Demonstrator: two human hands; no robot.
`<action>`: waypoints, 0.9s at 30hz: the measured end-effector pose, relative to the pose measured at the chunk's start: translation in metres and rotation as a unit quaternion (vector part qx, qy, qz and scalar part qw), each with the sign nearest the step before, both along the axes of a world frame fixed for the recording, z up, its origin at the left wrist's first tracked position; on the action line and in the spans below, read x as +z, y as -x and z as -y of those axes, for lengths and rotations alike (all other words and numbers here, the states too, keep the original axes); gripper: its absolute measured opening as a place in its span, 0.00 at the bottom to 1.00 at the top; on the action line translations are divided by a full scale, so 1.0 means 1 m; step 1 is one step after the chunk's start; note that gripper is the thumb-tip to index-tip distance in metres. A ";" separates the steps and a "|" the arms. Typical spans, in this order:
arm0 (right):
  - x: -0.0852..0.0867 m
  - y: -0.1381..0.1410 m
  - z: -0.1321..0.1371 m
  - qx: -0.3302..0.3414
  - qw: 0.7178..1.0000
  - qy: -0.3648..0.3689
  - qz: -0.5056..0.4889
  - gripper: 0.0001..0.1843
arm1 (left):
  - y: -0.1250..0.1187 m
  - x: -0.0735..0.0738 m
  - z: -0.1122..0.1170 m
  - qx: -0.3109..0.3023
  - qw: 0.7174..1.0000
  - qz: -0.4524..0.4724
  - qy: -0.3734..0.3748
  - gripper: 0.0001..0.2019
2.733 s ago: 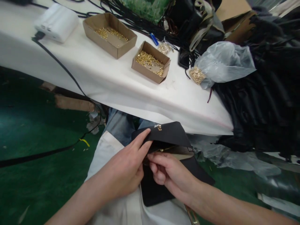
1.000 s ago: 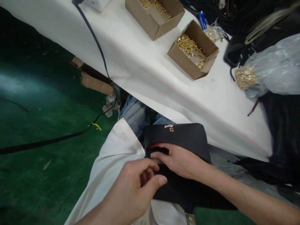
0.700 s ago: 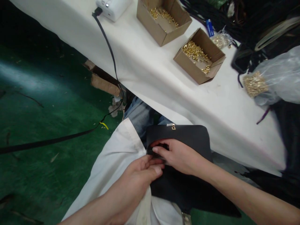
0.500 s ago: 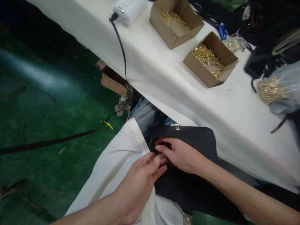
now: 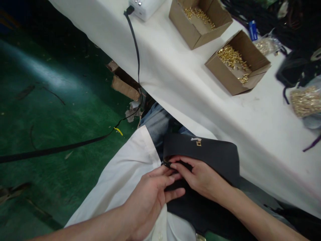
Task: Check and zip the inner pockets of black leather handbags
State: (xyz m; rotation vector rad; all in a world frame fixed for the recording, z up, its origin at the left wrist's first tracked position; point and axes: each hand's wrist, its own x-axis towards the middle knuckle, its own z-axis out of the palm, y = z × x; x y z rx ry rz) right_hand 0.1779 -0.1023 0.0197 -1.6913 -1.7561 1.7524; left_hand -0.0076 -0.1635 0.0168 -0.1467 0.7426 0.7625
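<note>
We see the black bag (image 5: 220, 154) on the lap, just below the desk (image 5: 173, 80), beneath the right hand (image 5: 175, 162), which curls under its flap, thumb near fingertips; what they pinch, we cannot tell. The left hand (image 5: 152, 197), fingers loosely parted, meets the bag's left edge; whether it grips, we cannot tell.

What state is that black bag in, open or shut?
Open: its flap is lifted, and the right hand has its fingers beneath it.
</note>
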 end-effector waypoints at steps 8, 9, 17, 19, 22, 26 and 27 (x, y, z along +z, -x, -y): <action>0.007 0.008 -0.006 0.022 0.999 -0.018 0.024 0.15 | -0.002 0.002 -0.003 0.016 0.999 0.015 -0.039 0.21; 0.007 0.010 -0.007 0.029 0.999 -0.014 0.024 0.15 | -0.002 0.002 -0.003 0.017 0.999 0.017 -0.043 0.20; -0.008 0.020 -0.017 0.095 0.993 -0.039 0.057 0.18 | -0.003 -0.003 -0.003 0.034 0.999 0.011 -0.032 0.16; -0.011 0.021 -0.018 0.101 0.991 -0.045 0.070 0.19 | -0.004 -0.005 -0.002 0.034 0.999 0.008 -0.033 0.14; -0.015 0.020 -0.019 0.098 0.990 -0.052 0.086 0.18 | -0.007 -0.009 0.000 0.032 0.999 -0.004 -0.021 0.12; -0.020 0.017 -0.018 0.095 0.987 -0.056 0.113 0.18 | -0.005 -0.013 -0.001 0.034 0.999 0.002 -0.003 0.10; -0.022 0.017 -0.017 0.095 0.987 -0.058 0.119 0.18 | -0.002 -0.013 -0.002 0.032 0.999 0.010 -0.003 0.11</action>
